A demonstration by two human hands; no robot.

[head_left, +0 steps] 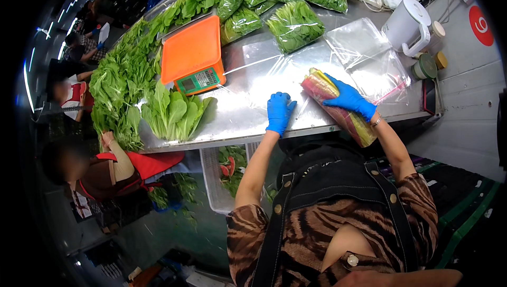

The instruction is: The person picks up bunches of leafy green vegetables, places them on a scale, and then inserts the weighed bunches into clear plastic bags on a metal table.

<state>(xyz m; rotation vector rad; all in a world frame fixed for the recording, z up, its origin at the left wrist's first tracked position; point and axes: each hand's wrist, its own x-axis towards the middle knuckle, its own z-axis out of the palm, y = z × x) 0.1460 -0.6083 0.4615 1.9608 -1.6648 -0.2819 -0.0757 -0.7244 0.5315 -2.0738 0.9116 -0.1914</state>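
My right hand (353, 98), in a blue glove, is wrapped over a long red and yellow-green bundle in clear plastic (338, 108). The bundle slants across the table's near edge, its lower end jutting out towards me; its contents are hard to make out. My left hand (280, 113), gloved too, rests at the metal table (248, 94) with its fingers curled in. Anything inside those fingers is hidden. Right of the bundle lies a stack of clear plastic bags (359, 44). An orange-topped scale (191, 49) with a green panel stands left of my hands.
Loose leafy greens (119, 86) cover the table's left side, with a bunch (174, 114) near the scale. Bagged greens (296, 25) line the back. A white kettle (407, 25) stands at right. Below is a white crate (214, 181); a co-worker (113, 168) is at left.
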